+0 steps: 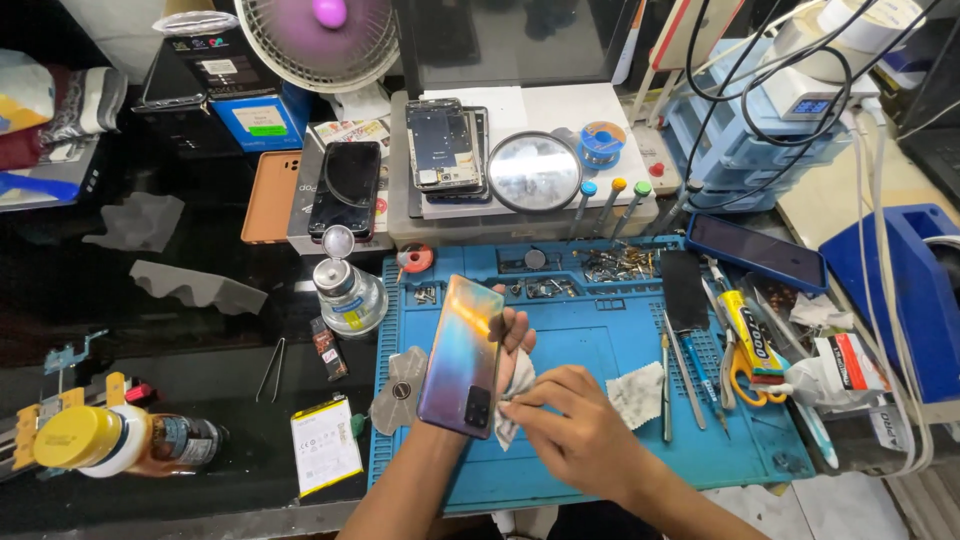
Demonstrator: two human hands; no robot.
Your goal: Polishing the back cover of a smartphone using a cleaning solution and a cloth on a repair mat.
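Fingers (517,330) of the left hand (505,345) are curling round the far edge of a phone back cover (463,355), clamping it upright and tilted over the near left part of the blue work mat (600,345). Right hand (570,430) fingertips are pinching together on a small white cloth (515,385), pressing it against the cover's right edge near the camera cutout. Beyond the mat's left edge, a phone battery (323,445) is lying flat on the bench (200,400), with tweezers (272,370) just beside it. Another white wipe (637,393) is resting on the mat, near the right hand.
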